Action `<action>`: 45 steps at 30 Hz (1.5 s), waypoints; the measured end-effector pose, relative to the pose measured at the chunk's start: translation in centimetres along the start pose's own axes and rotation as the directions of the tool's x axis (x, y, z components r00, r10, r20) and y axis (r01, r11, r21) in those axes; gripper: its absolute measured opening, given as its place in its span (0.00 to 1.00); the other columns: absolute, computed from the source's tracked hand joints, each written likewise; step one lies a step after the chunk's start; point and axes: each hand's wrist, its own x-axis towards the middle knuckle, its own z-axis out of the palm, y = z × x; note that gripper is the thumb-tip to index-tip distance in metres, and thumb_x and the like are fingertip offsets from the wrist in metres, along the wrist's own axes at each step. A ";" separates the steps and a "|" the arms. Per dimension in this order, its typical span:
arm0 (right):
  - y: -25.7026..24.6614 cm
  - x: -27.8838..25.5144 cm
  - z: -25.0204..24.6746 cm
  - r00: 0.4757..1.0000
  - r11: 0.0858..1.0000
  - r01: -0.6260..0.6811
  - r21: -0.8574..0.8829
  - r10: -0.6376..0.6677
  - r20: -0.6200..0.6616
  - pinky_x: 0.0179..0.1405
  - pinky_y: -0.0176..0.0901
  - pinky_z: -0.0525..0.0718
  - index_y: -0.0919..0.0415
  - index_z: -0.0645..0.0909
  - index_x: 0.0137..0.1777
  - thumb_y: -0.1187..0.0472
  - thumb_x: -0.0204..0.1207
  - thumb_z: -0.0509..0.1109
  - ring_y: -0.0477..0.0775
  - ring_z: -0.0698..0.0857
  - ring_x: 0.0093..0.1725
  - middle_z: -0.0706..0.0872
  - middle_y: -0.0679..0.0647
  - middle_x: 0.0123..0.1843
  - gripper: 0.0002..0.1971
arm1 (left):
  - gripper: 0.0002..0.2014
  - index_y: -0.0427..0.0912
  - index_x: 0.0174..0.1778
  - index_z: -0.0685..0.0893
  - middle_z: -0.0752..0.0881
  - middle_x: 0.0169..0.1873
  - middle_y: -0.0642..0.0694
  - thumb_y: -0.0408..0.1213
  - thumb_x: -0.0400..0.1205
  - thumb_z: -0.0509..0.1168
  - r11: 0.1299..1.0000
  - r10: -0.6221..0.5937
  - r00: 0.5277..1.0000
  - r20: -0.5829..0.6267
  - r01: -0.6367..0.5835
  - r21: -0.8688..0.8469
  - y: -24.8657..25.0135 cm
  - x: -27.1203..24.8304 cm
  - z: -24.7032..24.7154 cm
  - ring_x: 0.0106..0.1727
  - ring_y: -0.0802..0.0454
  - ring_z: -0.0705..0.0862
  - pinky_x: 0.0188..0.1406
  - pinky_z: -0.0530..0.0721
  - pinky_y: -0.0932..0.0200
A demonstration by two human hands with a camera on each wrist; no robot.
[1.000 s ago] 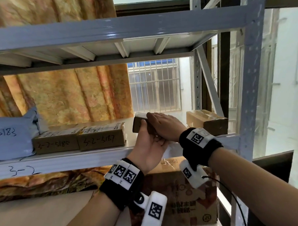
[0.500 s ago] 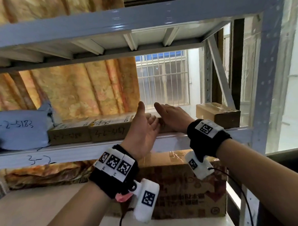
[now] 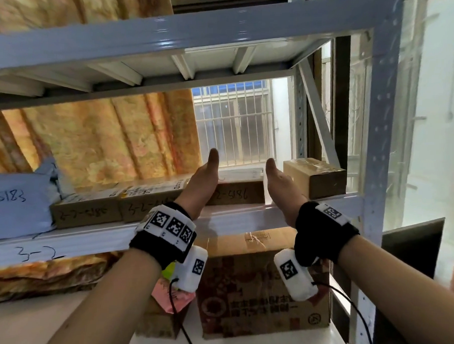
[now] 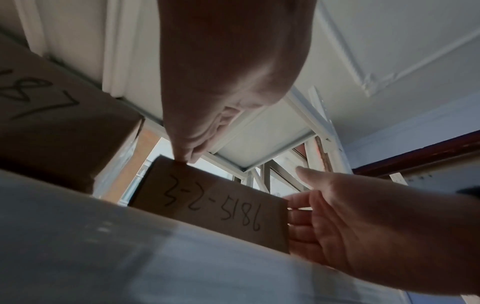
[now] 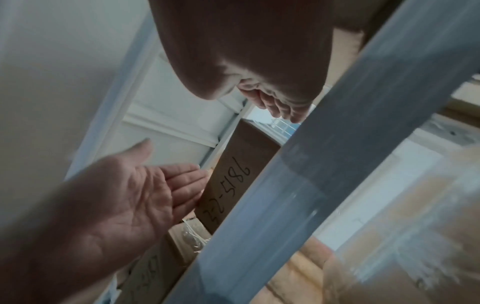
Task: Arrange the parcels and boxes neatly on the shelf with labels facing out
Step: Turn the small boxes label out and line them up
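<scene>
While you look up from the head view, the small box (image 3: 236,195) sits on the shelf (image 3: 234,219) between your flat left hand (image 3: 202,182) and right hand (image 3: 282,190). Your left wrist view shows straight fingers (image 4: 298,218) touching its end. Your right wrist view shows both grips loose, holding nothing.

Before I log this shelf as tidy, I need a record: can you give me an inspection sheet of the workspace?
Surface: shelf beam marked 3-2.
Job's things: box 3-2-5186 upside down, label out, beside two labelled boxes; blue parcel; taped box apart, at right.
Clutter: printed carton, pink item on the shelf below.
Hands: left hand, right hand flat against the 5186 box's ends.
Cables: black lead at right wrist.
Surroundings: barred window, orange curtain.
</scene>
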 end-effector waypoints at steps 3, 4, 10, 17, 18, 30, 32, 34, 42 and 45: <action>0.0 0.3 0.3 0.999 0.996 -0.049 0.072 0.048 0.009 0.71 0.45 0.67 0.62 0.72 0.78 0.35 0.86 0.44 0.52 0.76 0.65 0.80 0.58 0.73 0.37 | 0.58 0.44 0.84 0.61 0.62 0.84 0.43 0.83 0.66 0.38 0.997 -0.069 0.997 0.035 0.070 -0.019 -0.1 0.8 -0.2 0.84 0.47 0.61 0.83 0.52 0.42; 0.1 0.5 0.5 0.999 0.996 -0.048 0.076 0.047 0.013 0.72 0.46 0.69 0.62 0.72 0.78 0.33 0.85 0.44 0.51 0.77 0.63 0.81 0.57 0.71 0.38 | 0.60 0.40 0.80 0.70 0.71 0.79 0.38 0.84 0.65 0.37 0.998 -0.063 0.997 0.047 0.061 0.030 -0.1 1.2 -0.4 0.80 0.42 0.69 0.82 0.57 0.41; -0.1 0.9 0.7 0.999 0.999 -0.043 0.007 0.043 0.016 0.70 0.46 0.67 0.64 0.70 0.80 0.35 0.86 0.44 0.57 0.76 0.71 0.80 0.58 0.71 0.37 | 0.38 0.46 0.47 0.72 0.79 0.46 0.43 0.73 0.77 0.28 0.800 0.024 0.983 0.181 -0.128 0.586 1.3 2.6 -1.3 0.49 0.47 0.78 0.53 0.70 0.52; 0.0 2.1 0.9 0.996 0.996 -0.087 -0.003 0.087 0.021 0.74 0.52 0.71 0.65 0.74 0.76 0.32 0.84 0.44 0.58 0.78 0.68 0.81 0.58 0.67 0.40 | 0.46 0.45 0.80 0.72 0.70 0.80 0.43 0.71 0.80 0.30 0.637 -0.238 0.945 0.226 -0.024 0.770 0.8 4.8 -2.1 0.80 0.43 0.67 0.80 0.59 0.41; 0.1 2.3 0.9 0.996 0.996 -0.089 0.017 0.088 0.029 0.76 0.56 0.71 0.64 0.75 0.76 0.29 0.81 0.45 0.58 0.79 0.68 0.82 0.57 0.68 0.42 | 0.46 0.46 0.81 0.70 0.69 0.81 0.44 0.71 0.80 0.30 0.634 -0.245 0.942 0.229 -0.023 0.773 0.6 4.8 -2.0 0.81 0.43 0.66 0.81 0.57 0.41; -0.1 1.1 1.0 0.991 0.991 -0.110 0.078 0.104 0.083 0.79 0.61 0.69 0.61 0.76 0.73 0.20 0.70 0.48 0.58 0.79 0.70 0.82 0.56 0.65 0.49 | 0.42 0.40 0.73 0.78 0.73 0.77 0.40 0.64 0.85 0.31 0.630 -0.245 0.926 0.286 -0.072 0.773 1.4 4.4 -3.5 0.78 0.43 0.69 0.80 0.56 0.47; -0.4 0.6 1.2 0.989 0.991 -0.110 0.074 0.102 0.103 0.80 0.61 0.68 0.62 0.75 0.74 0.27 0.79 0.47 0.58 0.78 0.70 0.81 0.56 0.64 0.42 | 0.41 0.42 0.76 0.76 0.71 0.79 0.42 0.64 0.85 0.31 0.616 -0.255 0.930 0.264 -0.055 0.786 1.5 4.1 -3.6 0.80 0.44 0.67 0.79 0.56 0.49; -0.5 0.6 1.4 0.988 0.992 -0.113 0.058 0.105 0.116 0.79 0.60 0.70 0.62 0.75 0.73 0.29 0.81 0.46 0.58 0.78 0.69 0.81 0.56 0.63 0.40 | 0.42 0.44 0.75 0.77 0.71 0.79 0.42 0.66 0.84 0.31 0.604 -0.257 0.932 0.255 -0.051 0.796 1.2 4.1 -3.7 0.80 0.44 0.68 0.79 0.56 0.48; -0.7 0.7 1.2 0.989 0.995 -0.092 0.038 0.087 0.116 0.81 0.58 0.67 0.65 0.70 0.79 0.30 0.82 0.46 0.59 0.74 0.77 0.76 0.60 0.78 0.41 | 0.49 0.42 0.80 0.71 0.68 0.81 0.42 0.74 0.78 0.30 0.604 -0.256 0.940 0.225 -0.026 0.796 1.0 4.0 -3.7 0.81 0.43 0.66 0.81 0.57 0.43; -1.1 1.4 0.0 0.998 0.998 -0.044 0.047 0.041 0.056 0.83 0.59 0.63 0.64 0.66 0.82 0.24 0.76 0.49 0.58 0.68 0.83 0.69 0.59 0.83 0.48 | 0.47 0.42 0.82 0.69 0.66 0.82 0.44 0.71 0.80 0.30 0.668 -0.193 0.949 0.249 -0.059 0.742 2.5 3.8 -2.7 0.82 0.45 0.64 0.82 0.53 0.43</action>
